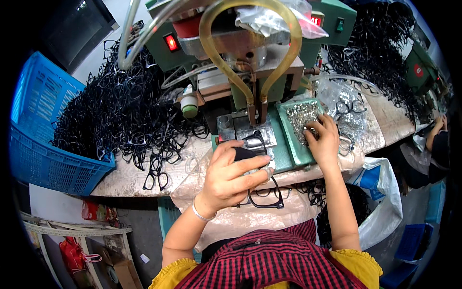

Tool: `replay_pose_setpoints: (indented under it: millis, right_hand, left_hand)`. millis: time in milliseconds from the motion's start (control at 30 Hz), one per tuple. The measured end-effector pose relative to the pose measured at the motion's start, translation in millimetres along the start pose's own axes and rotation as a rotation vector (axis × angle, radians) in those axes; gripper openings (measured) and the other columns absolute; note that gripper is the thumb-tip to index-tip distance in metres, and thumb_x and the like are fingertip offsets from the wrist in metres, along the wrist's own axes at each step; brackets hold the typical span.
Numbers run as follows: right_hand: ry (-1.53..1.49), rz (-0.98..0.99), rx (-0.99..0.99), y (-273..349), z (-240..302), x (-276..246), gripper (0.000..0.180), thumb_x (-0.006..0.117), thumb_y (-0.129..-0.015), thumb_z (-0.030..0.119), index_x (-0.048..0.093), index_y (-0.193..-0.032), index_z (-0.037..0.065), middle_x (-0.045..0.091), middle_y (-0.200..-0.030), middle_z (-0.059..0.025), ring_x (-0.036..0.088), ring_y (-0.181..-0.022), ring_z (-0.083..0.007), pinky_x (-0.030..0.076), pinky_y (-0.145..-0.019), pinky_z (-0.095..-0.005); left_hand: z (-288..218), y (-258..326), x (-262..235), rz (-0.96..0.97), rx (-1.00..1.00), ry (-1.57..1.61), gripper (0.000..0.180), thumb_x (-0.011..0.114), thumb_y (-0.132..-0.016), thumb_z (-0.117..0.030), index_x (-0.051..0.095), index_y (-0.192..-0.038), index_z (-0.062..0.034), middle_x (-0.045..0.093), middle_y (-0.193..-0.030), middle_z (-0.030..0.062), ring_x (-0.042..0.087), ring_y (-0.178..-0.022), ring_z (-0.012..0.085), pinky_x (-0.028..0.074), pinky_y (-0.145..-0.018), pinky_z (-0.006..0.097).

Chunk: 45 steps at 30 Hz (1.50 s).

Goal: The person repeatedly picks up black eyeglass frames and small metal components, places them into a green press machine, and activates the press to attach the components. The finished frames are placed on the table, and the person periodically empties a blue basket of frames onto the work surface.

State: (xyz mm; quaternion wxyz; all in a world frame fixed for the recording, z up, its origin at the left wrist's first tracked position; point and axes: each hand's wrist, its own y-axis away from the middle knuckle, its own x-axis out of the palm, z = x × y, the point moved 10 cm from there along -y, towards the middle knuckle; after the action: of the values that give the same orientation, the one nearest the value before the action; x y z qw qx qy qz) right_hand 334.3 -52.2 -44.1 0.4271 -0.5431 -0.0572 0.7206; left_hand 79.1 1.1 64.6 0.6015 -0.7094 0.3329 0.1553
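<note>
head view, looking down at a cluttered workbench in front of a person in a red and black checked top with yellow sleeves. the left hand [231, 176], with a thin bangle on its wrist, is curled around a black eyeglass frame [266, 195], holding it at the near edge of a green press machine [250, 72]; one lens rim of the frame hangs below the fingers, over a crinkled plastic sheet [240, 216] that covers the near edge of the bench. just beyond the hand, a second dark frame sits on the machine's metal plate [248, 132]. the right hand [322, 139] reaches to the right into a shallow green tray [288, 139] of tiny silvery metal parts, fingers bent down onto the parts; whether it has pinched any cannot be told. further right lies a clear plastic bag [344, 103] with more small parts and a few frames. a large tangled heap of black frames [120, 111] fills the left of the bench, spilling from a blue plastic basket [38, 144] at the far left. another heap of black frames [380, 48] lies at the far right, where another person's arm [435, 130] shows at the edge.
</note>
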Motion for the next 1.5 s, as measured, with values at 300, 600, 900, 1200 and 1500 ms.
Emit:
replay_pose_setpoints:
  millis: [300,600,900,1200,1500]
  right_hand:
    - [0.021,-0.061,-0.167,-49.9,51.1,39.0,0.01,0.075,-0.076,0.021,0.074,-0.083,0.013,0.065,-0.096,-0.0057,0.061,-0.099,-0.0276,0.047,-0.075,-0.0424]
    - [-0.785,-0.135,0.413,21.0,-46.0,3.2,0.012,0.07,-0.09,0.008,0.071,-0.1,0.001,0.071,-0.097,-0.0053,0.064,-0.087,-0.0124,0.05,-0.079,-0.0247]
    - [-1.028,-0.168,0.36,-11.1,-18.9,42.0,0.015,0.07,-0.091,0.004,0.072,-0.105,0.001,0.071,-0.098,-0.0024,0.063,-0.089,-0.0085,0.048,-0.082,-0.0212]
    - [-0.465,-0.127,0.173,34.4,-15.0,-31.7,0.011,0.069,-0.086,0.002,0.072,-0.097,0.0,0.07,-0.094,-0.0078,0.064,-0.088,-0.0167,0.049,-0.082,-0.0286]
    - [-0.731,0.059,-0.138,0.1,92.6,-51.0,0.011,0.068,-0.08,-0.002,0.071,-0.091,0.0,0.07,-0.093,-0.0111,0.065,-0.089,-0.0234,0.05,-0.082,-0.0316]
  left_hand:
    - [-0.1,0.0,1.8,0.012,-0.031,-0.037,0.025,0.078,-0.074,-0.012,0.074,-0.098,-0.0136,0.073,-0.109,0.004,0.064,-0.079,0.0252,0.051,-0.086,0.044]
    - [9.1,140.8,-127.1,-0.368,-0.579,-0.575,0.02,0.064,-0.089,0.003,0.067,-0.108,0.0015,0.068,-0.116,0.0153,0.066,-0.1,0.0251,0.049,-0.089,0.033]
    - [124.3,113.6,-59.9,0.34,-0.348,-0.653,0.02,0.065,-0.075,-0.002,0.066,-0.094,-0.0084,0.07,-0.093,0.0048,0.058,-0.087,0.0268,0.045,-0.082,0.038]
    - [176.1,185.4,-45.4,-0.045,-1.072,0.236,0.037,0.064,-0.081,0.002,0.057,-0.117,-0.0027,0.06,-0.084,0.0056,0.061,-0.083,0.0195,0.049,-0.074,0.032]
    - [163.3,206.7,-53.3,-0.694,-1.279,0.61,0.027,0.05,-0.105,-0.035,0.058,-0.115,-0.0118,0.053,-0.081,-0.0046,0.043,-0.064,0.0021,0.031,-0.051,0.017]
